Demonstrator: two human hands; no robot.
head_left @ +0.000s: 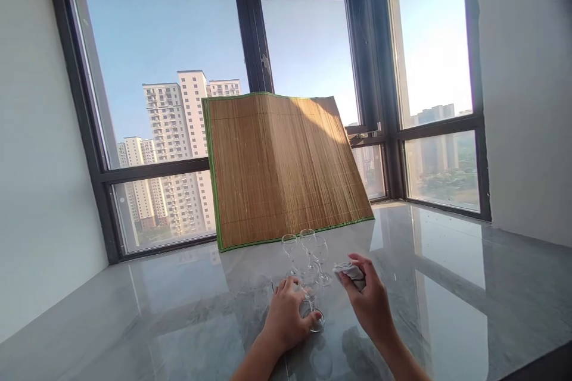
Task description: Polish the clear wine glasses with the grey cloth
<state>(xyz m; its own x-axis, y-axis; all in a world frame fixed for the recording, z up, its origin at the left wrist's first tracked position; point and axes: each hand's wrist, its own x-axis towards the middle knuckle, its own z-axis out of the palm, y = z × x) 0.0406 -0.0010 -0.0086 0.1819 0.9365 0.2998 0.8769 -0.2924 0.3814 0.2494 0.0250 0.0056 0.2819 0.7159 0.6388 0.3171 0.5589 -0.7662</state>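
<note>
My left hand [288, 314] is curled round the near clear stemmed glass [318, 322], with the thumb at its foot and the fingers by its stem and bowl. This glass stands upright on the grey glossy surface. To its right, my right hand [372, 300] pinches a crumpled white cloth [351, 271] between thumb and fingers, raised a little and apart from the glasses. Behind the near glass is a cluster of several more clear stemmed glasses [320, 248], upright and close together. Their outlines overlap, so part of each is hard to make out.
A folded bamboo mat [286, 166] with green edging stands upright behind the glasses, in front of dark-framed windows [248, 30]. The polished grey surface [187, 315] reflects light. White walls [522, 101] close off both sides.
</note>
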